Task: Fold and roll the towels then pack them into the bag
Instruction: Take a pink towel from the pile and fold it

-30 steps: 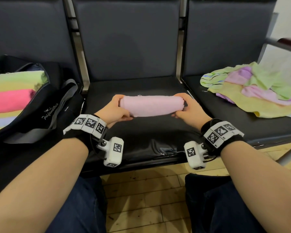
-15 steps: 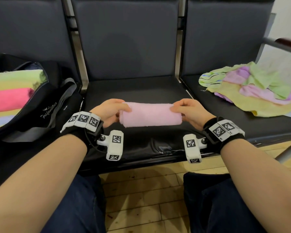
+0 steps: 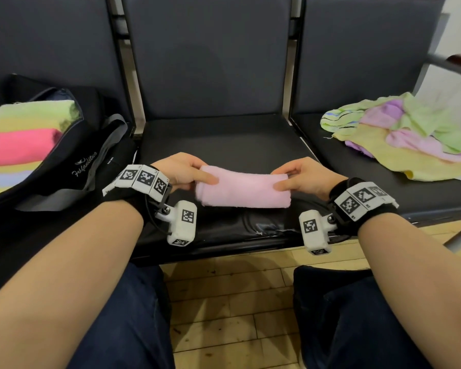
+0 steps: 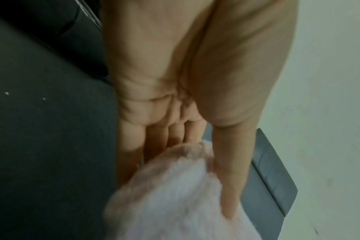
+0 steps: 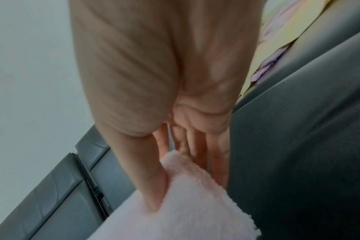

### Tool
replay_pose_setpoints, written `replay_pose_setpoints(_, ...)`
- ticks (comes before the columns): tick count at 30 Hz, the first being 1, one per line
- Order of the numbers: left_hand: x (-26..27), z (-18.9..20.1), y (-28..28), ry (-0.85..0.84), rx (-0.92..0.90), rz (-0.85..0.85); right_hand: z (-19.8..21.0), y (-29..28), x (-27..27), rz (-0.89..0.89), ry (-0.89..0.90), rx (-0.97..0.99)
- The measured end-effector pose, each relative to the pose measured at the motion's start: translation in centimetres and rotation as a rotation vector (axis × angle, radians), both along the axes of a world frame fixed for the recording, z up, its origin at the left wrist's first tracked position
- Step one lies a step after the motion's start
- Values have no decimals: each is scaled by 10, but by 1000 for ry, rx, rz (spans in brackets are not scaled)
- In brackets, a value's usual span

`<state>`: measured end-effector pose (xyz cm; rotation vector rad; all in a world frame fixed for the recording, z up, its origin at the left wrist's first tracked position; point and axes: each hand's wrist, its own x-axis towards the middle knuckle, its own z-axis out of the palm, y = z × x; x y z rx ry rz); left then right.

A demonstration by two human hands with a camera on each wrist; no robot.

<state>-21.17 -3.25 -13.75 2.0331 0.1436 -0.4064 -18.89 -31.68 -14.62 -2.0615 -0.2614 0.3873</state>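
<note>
One rolled pink towel (image 3: 241, 191) lies crosswise just above the front of the middle seat (image 3: 224, 134), held at both ends. The left hand (image 3: 180, 175) pinches its left end, thumb on top and fingers behind, as the left wrist view shows (image 4: 170, 191). The right hand (image 3: 302, 177) pinches the right end the same way, thumb pressed into the pile (image 5: 187, 194).

At nine o'clock a black bag (image 3: 72, 166) lies open on the left seat, with at least four rolled towels stacked in its mouth: green (image 3: 37, 110), yellow, hot pink (image 3: 19, 147) and pale blue. White script is printed on the bag's side, too small to read surely.

At two o'clock a loose heap of unfolded towels (image 3: 399, 137) lies on the right seat: green, lilac, pink, yellow and one striped; the exact count cannot be told.

Three dark padded seats stand joined in a row on metal frames. Each wrist carries a band of black-and-white square markers (image 3: 141, 179) and a white camera block. Below is pale wooden flooring (image 3: 224, 302), and the person's knees in dark trousers.
</note>
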Motion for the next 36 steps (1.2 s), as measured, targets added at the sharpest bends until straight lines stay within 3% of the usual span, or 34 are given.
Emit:
replay_pose_setpoints(6,-17,35,1,-133,-241,224,32,11,-6,-120,-76,170)
replay_pose_setpoints(15,-75,105,21,-293,-95,381,98,47,-41,-45,-172,205)
replay_pose_setpoints(20,-89,129,52,-335,-124,449,126,78,-51,15,-200,199)
replay_pose_setpoints(28,-94,132,120,-353,-88,563,144,166,-36,118,-162,162)
replay_pose_setpoints(36,-85,125,221,-288,121,709,136,276,-15,212,-98,118)
